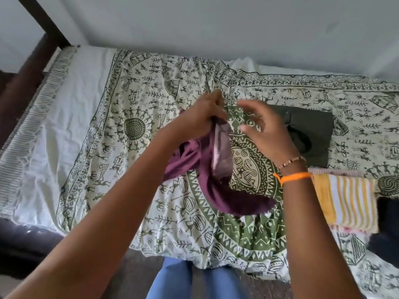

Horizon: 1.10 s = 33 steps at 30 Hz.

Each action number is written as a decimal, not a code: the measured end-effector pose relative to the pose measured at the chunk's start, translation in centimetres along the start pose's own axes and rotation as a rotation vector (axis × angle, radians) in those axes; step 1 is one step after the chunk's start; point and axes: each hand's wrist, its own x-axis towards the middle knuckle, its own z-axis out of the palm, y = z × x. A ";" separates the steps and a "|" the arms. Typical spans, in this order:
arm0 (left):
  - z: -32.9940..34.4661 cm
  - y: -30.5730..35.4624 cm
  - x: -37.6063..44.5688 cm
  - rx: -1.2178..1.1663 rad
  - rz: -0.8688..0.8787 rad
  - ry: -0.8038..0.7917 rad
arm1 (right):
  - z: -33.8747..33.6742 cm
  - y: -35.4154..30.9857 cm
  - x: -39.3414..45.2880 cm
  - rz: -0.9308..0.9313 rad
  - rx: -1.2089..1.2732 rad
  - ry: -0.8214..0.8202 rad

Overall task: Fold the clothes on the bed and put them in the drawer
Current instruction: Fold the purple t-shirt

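A crumpled purple garment [207, 178] with a pale inner lining hangs above the middle of the bed [151, 100]. My left hand [200, 117] grips its upper edge and holds it lifted off the printed green-and-white bedspread. My right hand [265, 130] hovers just to the right of it with fingers spread, holding nothing. A folded dark green garment [311, 134] lies flat behind my right hand. A folded yellow-and-white striped cloth [345, 203] lies on the bed beside my right wrist. No drawer is in view.
A dark wooden bed frame [26, 83] runs along the left side, with a post rising at the top left. A pale wall [216, 29] backs the bed. A dark item [386, 225] sits at the right edge. My blue trousers [179, 279] show below the bed's front edge.
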 end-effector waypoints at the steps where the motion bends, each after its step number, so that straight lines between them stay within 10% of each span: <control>1: -0.1 0.8 -0.2 -0.044 0.099 0.014 | -0.1 -0.4 0.9 -0.017 -0.086 -0.128; 5: -0.6 1.8 -1.0 -0.153 0.190 0.271 | -0.7 -1.9 3.5 0.024 -0.064 -0.448; 10: 1.7 1.7 -3.5 -0.745 -0.332 0.586 | -0.3 -2.8 4.1 -0.031 -0.306 -0.300; 15: 3.1 -0.6 -5.9 -0.942 -0.509 -0.044 | -2.1 -4.5 3.2 -0.116 0.172 -0.034; 18: 3.1 -1.0 -4.9 -0.754 -0.462 -0.273 | -3.8 -6.1 3.0 -0.194 0.374 0.052; 23: 1.7 -0.6 -3.0 -0.171 -0.421 0.036 | -7.3 -6.6 3.5 -0.144 0.131 0.145; 33: -5.2 -0.1 -5.1 0.070 -0.355 0.255 | -11.1 -4.3 1.9 0.148 -0.562 -0.261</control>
